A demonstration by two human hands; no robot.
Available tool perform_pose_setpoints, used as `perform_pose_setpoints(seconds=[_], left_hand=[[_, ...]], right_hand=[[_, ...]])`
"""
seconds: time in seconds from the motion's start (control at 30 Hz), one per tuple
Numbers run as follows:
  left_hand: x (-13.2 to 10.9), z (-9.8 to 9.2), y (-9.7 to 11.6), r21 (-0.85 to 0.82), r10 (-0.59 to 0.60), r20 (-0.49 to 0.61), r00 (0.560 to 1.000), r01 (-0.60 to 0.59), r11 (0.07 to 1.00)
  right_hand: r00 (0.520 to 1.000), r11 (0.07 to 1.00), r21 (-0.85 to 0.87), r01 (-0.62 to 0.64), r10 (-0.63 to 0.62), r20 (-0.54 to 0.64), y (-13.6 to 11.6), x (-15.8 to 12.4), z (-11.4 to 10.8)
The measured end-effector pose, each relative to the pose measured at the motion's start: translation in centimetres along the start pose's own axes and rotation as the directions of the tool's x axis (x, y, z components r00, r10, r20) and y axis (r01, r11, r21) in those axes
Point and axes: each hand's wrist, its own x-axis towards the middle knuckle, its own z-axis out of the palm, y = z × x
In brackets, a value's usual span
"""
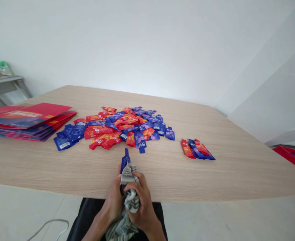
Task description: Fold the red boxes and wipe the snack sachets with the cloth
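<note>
Both hands clamped together at the near table edge. Our left hand (112, 201) closes round the lower part of the blue sachet (125, 160); our right hand (143, 206) closes over the striped cloth (130, 192) bunched against it.

Sachet: flat glossy film, wide body narrowing to a short neck. Only the upper part shows, the rest is under cloth and fingers. Cloth: soft, crumpled, grey-and-white stripes, its tail hanging down between our wrists.

Long axis runs away from us, nearly straight up in the frame with a slight lean left. Neck end points at the heap of sachets (127, 125). The sachet sits just over the table's front edge, above the table (237, 167), which is matte, pale wood-grain.

Around it:
- Heap: same shape, red, orange and blue, loose and overlapping. It lies straight ahead of the neck, near but apart, with a strip of bare tabletop between.
- Blue cluster (69, 135) at the heap's left side, all blue, overlapping.
- Small row of sachets (197, 149) to the right, red and blue laid side by side, well apart from the heap.
- Stack of red cards (29, 120) far left: flat, glossy, fanned, touching or just beside the blue cluster; we cannot tell which.
- Red box (291, 155) past the right table edge, cut off by the frame.
- Grey shelf (4, 82) against the white wall, far left.
- Grey cable (49, 222) on the pale floor, lower left.
</note>
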Motion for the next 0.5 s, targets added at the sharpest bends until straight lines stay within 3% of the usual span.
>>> perform_pose_setpoints(seconds=[0.17, 0.4, 0.5], left_hand=[[-0.9, 0.6, -2.2, 0.074, 0.027, 0.122, 0.992, -0.036, 0.997], [0.5, -0.1, -0.1, 0.108, 0.016, 0.015, 1.000, -0.018, 0.994], [0.7, -0.5, 0.1, 0.117, 0.000, -0.013, 1.000, 0.001, 0.993]], right_hand=[[0.989, 0.999, -0.044, -0.029, 0.023, -0.143, 1.0, 1.4, -0.9], [0.997, 0.998, -0.003, -0.062, 0.061, -0.053, 0.9, -0.9, 0.9], [0.996, 0.999, -0.016, -0.052, 0.050, -0.073, 1.0, -1.1, 1.4]])
